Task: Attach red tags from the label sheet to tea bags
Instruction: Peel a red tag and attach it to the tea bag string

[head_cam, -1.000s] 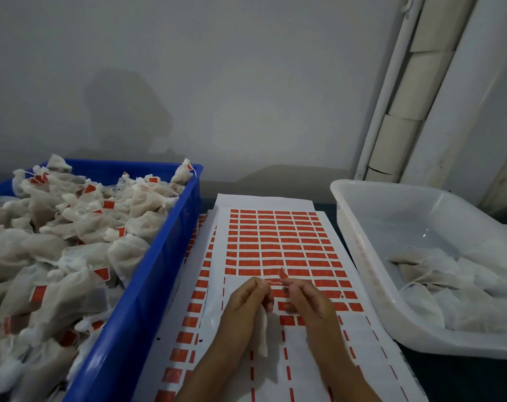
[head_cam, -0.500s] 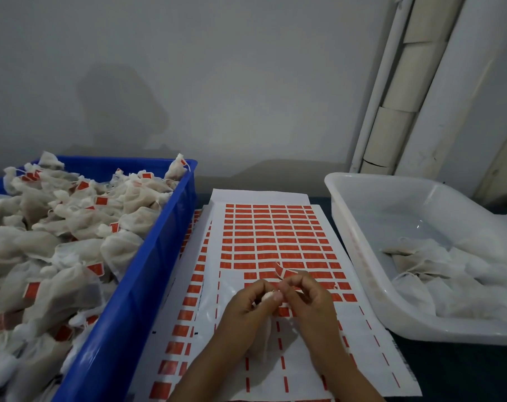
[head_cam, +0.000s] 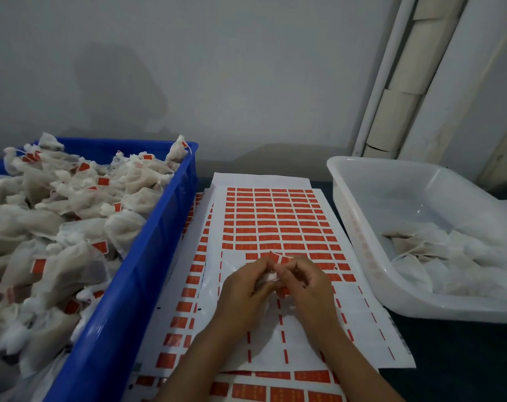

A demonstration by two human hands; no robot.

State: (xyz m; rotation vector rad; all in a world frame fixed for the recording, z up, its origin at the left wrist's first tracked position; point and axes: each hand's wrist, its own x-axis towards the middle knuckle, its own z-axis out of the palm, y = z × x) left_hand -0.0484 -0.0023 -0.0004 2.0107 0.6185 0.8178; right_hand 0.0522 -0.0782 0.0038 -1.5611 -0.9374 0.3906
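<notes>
Both hands have drawn closer together since a second ago, and the red tag (head_cam: 278, 258) now stands up between their fingertips instead of lying near the sheet. Left hand (head_cam: 243, 288) curls its fingers around a small white tea bag (head_cam: 269, 276), pinching its top. Right hand (head_cam: 306, 281) meets it, thumb and fingers pinching the tag against the bag. Both work above the middle of the label sheet (head_cam: 275, 224), which lies on the tabletop between two bins. A blue bin (head_cam: 147, 256) at the left edge is heaped with tagged tea bags. A clear bin (head_cam: 362, 227) at the right edge holds untagged bags.
</notes>
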